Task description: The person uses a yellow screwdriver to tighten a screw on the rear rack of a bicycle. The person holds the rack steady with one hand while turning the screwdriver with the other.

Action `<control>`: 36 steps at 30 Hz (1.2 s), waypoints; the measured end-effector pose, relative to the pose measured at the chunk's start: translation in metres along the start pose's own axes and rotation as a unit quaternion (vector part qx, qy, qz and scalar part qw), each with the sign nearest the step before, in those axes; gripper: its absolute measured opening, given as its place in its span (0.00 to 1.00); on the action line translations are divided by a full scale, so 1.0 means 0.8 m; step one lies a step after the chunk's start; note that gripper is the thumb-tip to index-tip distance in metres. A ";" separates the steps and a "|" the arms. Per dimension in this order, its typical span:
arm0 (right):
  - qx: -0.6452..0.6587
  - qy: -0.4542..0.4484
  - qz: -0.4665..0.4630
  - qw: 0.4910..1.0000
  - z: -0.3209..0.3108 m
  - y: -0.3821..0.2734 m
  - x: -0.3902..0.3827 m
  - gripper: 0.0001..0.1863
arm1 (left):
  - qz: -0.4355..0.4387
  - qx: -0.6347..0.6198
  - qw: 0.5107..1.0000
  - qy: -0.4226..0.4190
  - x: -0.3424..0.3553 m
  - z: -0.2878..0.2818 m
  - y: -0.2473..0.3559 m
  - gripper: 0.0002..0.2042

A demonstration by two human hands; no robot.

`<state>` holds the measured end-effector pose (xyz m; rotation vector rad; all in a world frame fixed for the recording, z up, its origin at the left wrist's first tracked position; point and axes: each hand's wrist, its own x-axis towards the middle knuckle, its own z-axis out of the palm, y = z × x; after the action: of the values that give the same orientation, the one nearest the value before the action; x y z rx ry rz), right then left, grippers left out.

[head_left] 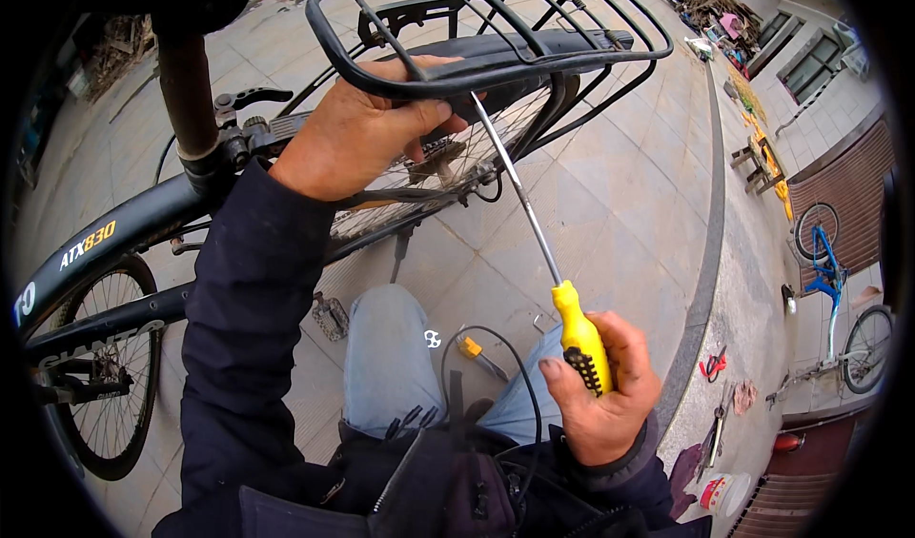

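Observation:
My right hand [610, 385] is wrapped round the yellow handle of a long screwdriver [534, 219]. Its shaft slants up and left, and its end meets the near rail of a black bicycle rear rack [534, 79]; the very tip is hidden. Beside that end, my left hand [381, 123] is closed under the rack, thumb and fingers curled together by the black mudguard [581, 42]. The rack's rail crosses over it, and what its fingers pinch cannot be made out. The rack sits above the rear wheel of a black bicycle [114, 223].
The bicycle's front wheel [110, 376] stands at left. A yellow-ended tool [472, 347] lies between my knees, next to a black cord [515, 366]. At right are red-handled pliers [712, 365], a white tub [726, 493] and a blue bicycle [831, 285].

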<state>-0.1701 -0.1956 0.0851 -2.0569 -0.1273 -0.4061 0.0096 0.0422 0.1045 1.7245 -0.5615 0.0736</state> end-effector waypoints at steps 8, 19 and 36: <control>0.185 -0.012 0.161 0.969 -0.003 -0.011 0.005 0.19 | 0.007 0.017 1.000 -0.002 -0.001 -0.003 -0.001 0.18; 0.524 -0.127 0.355 0.764 -0.022 0.009 0.019 0.22 | 0.009 -0.006 1.000 0.006 -0.001 -0.001 -0.002 0.17; 0.462 -0.081 0.304 0.829 -0.021 0.002 0.018 0.17 | -0.015 -0.015 1.000 0.022 -0.004 0.003 0.007 0.16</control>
<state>-0.1602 -0.2122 0.0959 -1.0608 0.2047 0.2209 0.0043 0.0405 0.1077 1.6982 -0.5012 0.0806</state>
